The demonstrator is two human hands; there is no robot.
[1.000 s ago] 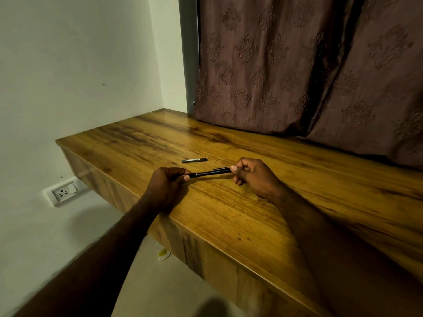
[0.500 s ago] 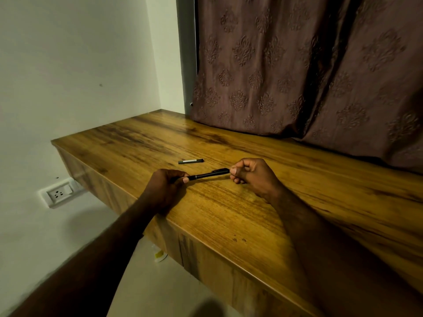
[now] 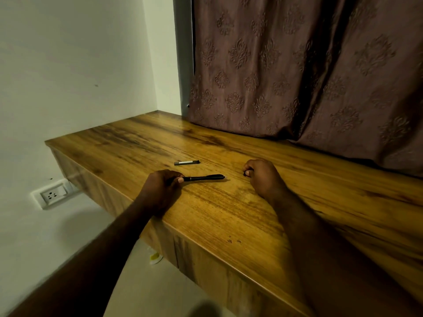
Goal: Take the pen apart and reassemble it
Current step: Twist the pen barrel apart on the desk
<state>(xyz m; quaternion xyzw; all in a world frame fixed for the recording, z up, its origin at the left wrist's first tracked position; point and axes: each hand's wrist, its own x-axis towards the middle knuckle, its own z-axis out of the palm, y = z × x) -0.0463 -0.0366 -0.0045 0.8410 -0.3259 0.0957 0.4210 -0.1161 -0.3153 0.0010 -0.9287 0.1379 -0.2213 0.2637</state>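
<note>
On the bench, left hand pinches one black pen; right hand curled, apart; one cap, label unreadable.

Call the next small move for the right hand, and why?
Probably bring the right hand back to the free tip of the pen. The left hand holds only the pen's other end, and the right hand sits curled on the table, apart from it. A separate dark piece lies behind, so work likely remains.

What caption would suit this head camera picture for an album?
Left hand holds one end of a black pen on a wooden desk; right hand rests apart; a small dark piece lies beyond.
</note>
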